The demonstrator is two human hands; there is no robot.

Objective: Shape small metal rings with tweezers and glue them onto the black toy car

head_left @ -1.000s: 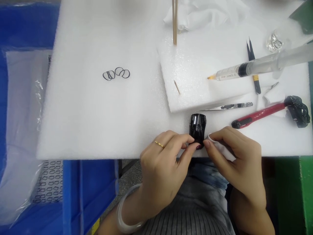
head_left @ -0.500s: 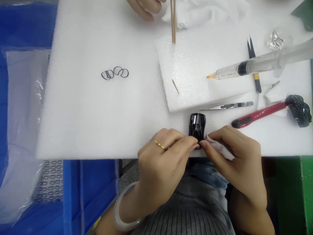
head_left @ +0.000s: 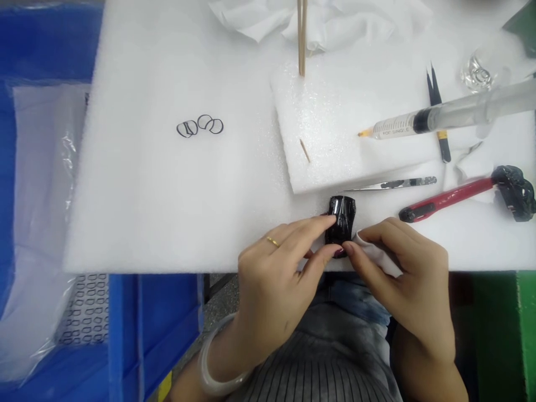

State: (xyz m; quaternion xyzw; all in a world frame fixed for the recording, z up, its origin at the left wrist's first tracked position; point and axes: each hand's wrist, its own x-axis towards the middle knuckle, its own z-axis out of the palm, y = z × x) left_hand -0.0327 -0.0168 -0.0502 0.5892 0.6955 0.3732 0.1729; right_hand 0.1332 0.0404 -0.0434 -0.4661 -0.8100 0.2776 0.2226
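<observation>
A glossy black toy car body (head_left: 342,219) stands near the front edge of a white foam sheet (head_left: 146,195). My left hand (head_left: 272,290) grips it, with the forefinger along its left side and the thumb at its lower end. My right hand (head_left: 402,273) pinches a white cloth (head_left: 379,255) against the car's lower right corner. The fingers hide the car's lower end. Farther left on the foam lie several thin black loops (head_left: 200,125).
A raised foam pad (head_left: 326,128) holds a syringe (head_left: 435,120) and wooden sticks (head_left: 301,33). To the right lie steel tweezers (head_left: 393,183), a red utility knife (head_left: 444,201) and a black lump (head_left: 514,192). A blue bin (head_left: 154,335) stands below left.
My left forefinger has slid up the car's left side, and the car sits slightly higher. The other person's hand seen at the top half a second ago has left the view.
</observation>
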